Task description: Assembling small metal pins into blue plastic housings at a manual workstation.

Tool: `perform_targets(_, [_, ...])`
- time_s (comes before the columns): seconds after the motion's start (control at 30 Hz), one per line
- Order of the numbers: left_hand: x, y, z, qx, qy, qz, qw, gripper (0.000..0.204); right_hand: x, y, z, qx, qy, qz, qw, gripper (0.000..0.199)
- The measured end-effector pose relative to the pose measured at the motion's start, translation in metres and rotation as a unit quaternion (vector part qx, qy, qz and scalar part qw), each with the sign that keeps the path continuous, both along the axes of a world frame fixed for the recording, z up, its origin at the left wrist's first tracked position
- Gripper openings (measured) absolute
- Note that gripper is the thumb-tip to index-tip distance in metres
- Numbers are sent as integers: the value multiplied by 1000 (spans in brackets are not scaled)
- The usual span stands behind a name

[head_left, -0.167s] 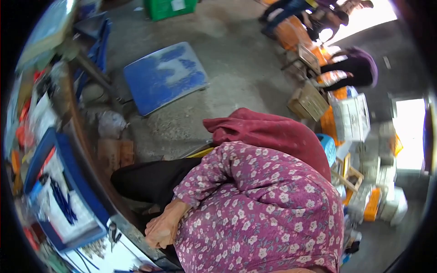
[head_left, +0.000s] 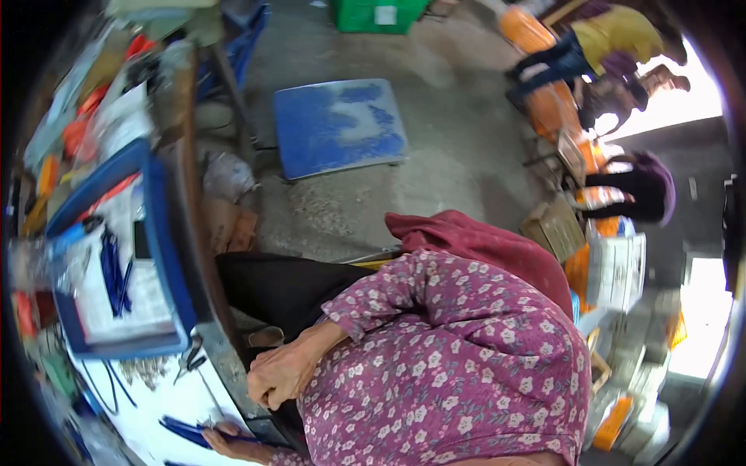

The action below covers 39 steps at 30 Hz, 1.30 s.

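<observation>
At the bottom left, my left hand (head_left: 227,441) is closed on a bundle of thin dark blue strips (head_left: 185,432) above a white sheet (head_left: 159,404) on the bench. Their exact kind is unclear. My right hand (head_left: 284,374) lies curled by the bench's near edge, back upward; its closed fingers hide whatever may be in them. Beyond the strips are small snips (head_left: 189,362) with dark handles. A blue tray (head_left: 180,291) farther along the bench holds papers and more dark blue strips (head_left: 116,272).
A worn blue-topped platform (head_left: 342,128) stands on the floor, with a green crate (head_left: 381,17) behind it. Clutter fills the bench's left side. Several people, one in a yellow top (head_left: 618,35), are at the upper right. A cardboard box (head_left: 553,227) and white crates (head_left: 618,272) stand below them.
The view has swung, so the bench and platform sit farther right, and the tray higher. More of my left hand and its blue strips now shows. My right hand stays curled.
</observation>
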State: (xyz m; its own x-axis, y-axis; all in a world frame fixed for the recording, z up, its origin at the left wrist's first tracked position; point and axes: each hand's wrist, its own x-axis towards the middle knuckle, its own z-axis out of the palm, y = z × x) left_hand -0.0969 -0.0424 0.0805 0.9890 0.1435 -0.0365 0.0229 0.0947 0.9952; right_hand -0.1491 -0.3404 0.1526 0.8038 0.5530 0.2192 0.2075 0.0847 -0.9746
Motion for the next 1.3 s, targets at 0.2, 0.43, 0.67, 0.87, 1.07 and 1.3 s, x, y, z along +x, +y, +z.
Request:
perform_targets(0.2, [-18, -32, 25, -16, -5, 20, 1000, 19, 8, -4, 35, 131, 121, 64, 982, 12])
perform_targets(0.43, [-47, -35, 17, -26, -10, 26, 999, 11, 5, 2, 43, 78, 27, 72, 994, 13])
perform_targets(0.67, [-56, -46, 42, 38, 39, 75, 996, 37, -9, 23, 68, 143, 33, 114, 983, 12])
perform_targets(0.87, [-52, -43, 35, 82, 12, 61, 995, 30, -18, 55, 56, 166, -4, 118, 979, 10])
perform_targets(1.07, [-56, -52, 32, 142, -17, 1, 990, 32, -27, 61, 53, 137, -32, 125, 982, 13])
perform_targets(1.3, [-54, -62, 29, 182, -42, -47, 981, 33, -29, 49, 49, 76, -96, 93, 988, 14])
